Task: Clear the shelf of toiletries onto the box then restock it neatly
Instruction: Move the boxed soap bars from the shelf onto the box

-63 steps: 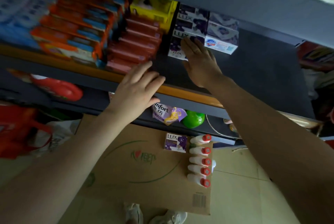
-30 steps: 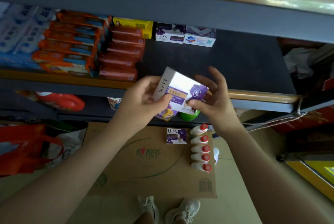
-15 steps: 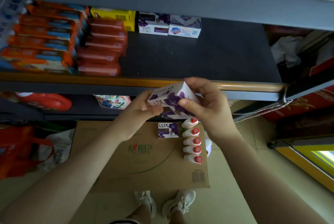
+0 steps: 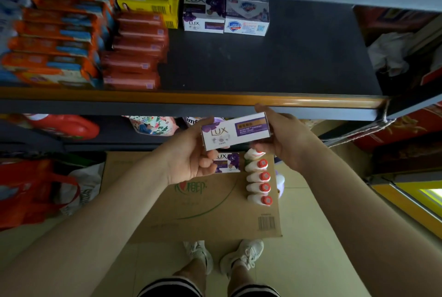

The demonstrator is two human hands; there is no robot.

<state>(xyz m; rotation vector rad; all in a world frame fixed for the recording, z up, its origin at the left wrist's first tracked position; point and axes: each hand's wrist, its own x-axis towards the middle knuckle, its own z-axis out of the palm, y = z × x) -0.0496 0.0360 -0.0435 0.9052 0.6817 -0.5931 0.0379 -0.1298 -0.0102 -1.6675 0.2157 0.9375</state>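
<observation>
Both hands hold a white and purple Lux soap box below the shelf's front edge, above the cardboard box on the floor. My left hand grips its left end and my right hand grips its right end. A second Lux soap box lies on the cardboard box beside a row of several white bottles with red caps. On the dark shelf, at the back, stand another Lux box and a white and blue soap box.
The shelf's left part holds orange packs, red packs and a yellow box. A red bottle and a floral pack sit on the lower shelf. A red bag stands at the left. My feet are by the cardboard box.
My hands took a Lux soap box off the shelf and brought it down below the shelf edge. They turned it so that its long face with the Lux name shows.
</observation>
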